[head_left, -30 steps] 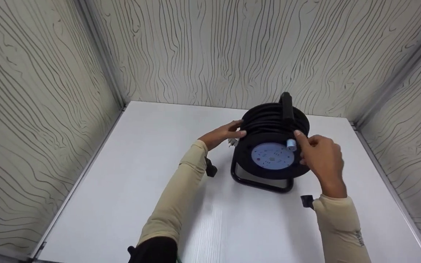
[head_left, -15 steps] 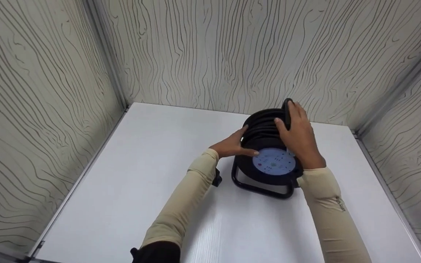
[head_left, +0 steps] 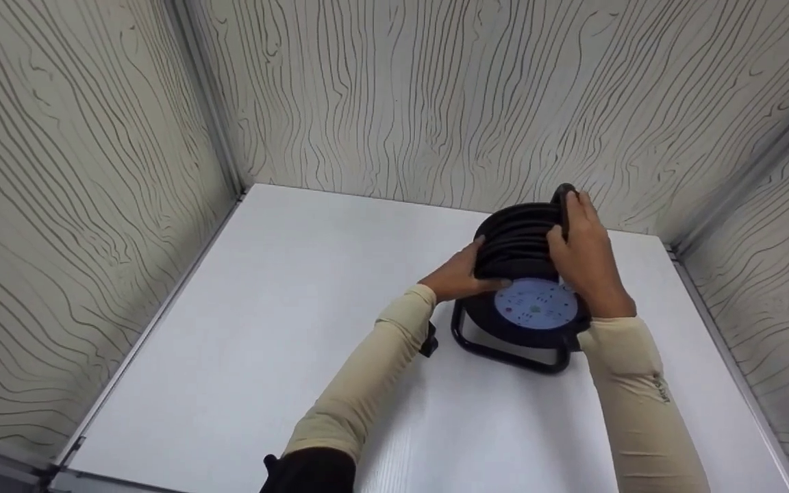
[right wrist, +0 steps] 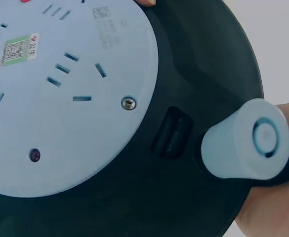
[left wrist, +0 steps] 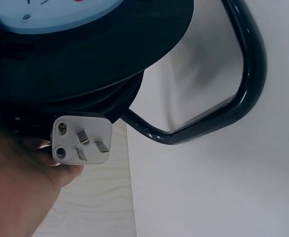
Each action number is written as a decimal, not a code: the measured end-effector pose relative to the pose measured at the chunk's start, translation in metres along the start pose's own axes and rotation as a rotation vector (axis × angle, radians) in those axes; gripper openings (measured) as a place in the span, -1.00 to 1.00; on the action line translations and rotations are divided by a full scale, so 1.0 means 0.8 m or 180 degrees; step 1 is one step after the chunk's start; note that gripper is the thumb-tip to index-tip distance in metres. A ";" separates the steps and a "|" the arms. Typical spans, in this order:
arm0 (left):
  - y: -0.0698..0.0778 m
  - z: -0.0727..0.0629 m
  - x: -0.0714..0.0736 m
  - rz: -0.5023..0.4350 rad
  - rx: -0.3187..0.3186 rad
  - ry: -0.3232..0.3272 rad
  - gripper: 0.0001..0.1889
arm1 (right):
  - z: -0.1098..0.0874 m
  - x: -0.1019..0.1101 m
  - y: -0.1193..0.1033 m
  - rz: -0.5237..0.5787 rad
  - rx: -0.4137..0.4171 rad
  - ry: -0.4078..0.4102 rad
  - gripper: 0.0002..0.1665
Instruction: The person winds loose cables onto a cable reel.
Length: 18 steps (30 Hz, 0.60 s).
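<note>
A black cable reel stands at the back right of the white table, with black cord wound on it and a pale blue socket panel on its front. My left hand grips the reel's left edge, thumb on the front and fingers behind. Up at the black carry handle, my right hand holds on, its thumb towards the cord. Beside my left fingers, a white three-pin plug shows in the left wrist view. A pale blue crank knob juts from the disc near my right hand.
A black tubular stand supports the reel on the white table. Wood-patterned panels enclose the back and sides. Below my left wrist hangs a small black block.
My right hand has gone from beside the crank knob up to the carry handle. My left thumb has come onto the front face. The reel has shifted slightly right.
</note>
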<state>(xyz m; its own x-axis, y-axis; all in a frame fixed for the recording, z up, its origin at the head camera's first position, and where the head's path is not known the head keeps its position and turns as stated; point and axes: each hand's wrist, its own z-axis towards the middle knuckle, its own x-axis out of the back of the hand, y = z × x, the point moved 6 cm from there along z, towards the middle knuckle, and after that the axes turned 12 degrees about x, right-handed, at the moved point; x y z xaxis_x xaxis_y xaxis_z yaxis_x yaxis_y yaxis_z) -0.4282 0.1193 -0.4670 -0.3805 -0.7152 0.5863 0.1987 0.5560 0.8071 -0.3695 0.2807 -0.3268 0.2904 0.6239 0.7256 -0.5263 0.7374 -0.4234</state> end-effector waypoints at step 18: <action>0.106 0.044 -0.121 0.0723 0.0080 0.0172 0.15 | -0.055 0.102 0.085 -0.1128 -0.0518 -0.0278 -0.31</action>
<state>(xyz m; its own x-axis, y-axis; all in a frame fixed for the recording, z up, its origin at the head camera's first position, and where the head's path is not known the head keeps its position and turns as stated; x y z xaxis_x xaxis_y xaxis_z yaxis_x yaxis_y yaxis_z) -0.4065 0.2504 -0.4576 -0.2795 -0.5918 0.7561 0.2510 0.7151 0.6524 -0.3463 0.3927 -0.3203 0.3584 0.3041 0.8826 -0.2701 0.9388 -0.2138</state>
